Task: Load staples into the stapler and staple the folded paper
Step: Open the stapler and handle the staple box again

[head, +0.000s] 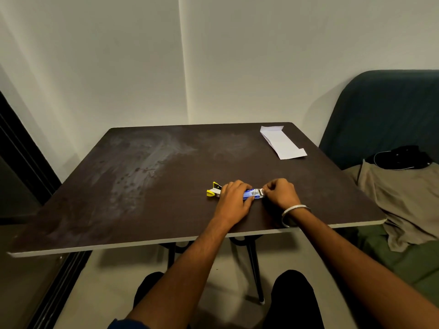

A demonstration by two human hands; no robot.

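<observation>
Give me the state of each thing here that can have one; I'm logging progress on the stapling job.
staple box: lying on the table, right end flap open
stapler: on the table, open, partly hidden by the left hand
folded paper: folded, flat at the far right corner, untouched
left hand: gripping the staple box
right hand: fingers pinched at the box's open end
table: smudged

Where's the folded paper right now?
In the head view, the folded paper lies at the table's far right corner, well beyond both hands and near the dark green seat.
</observation>
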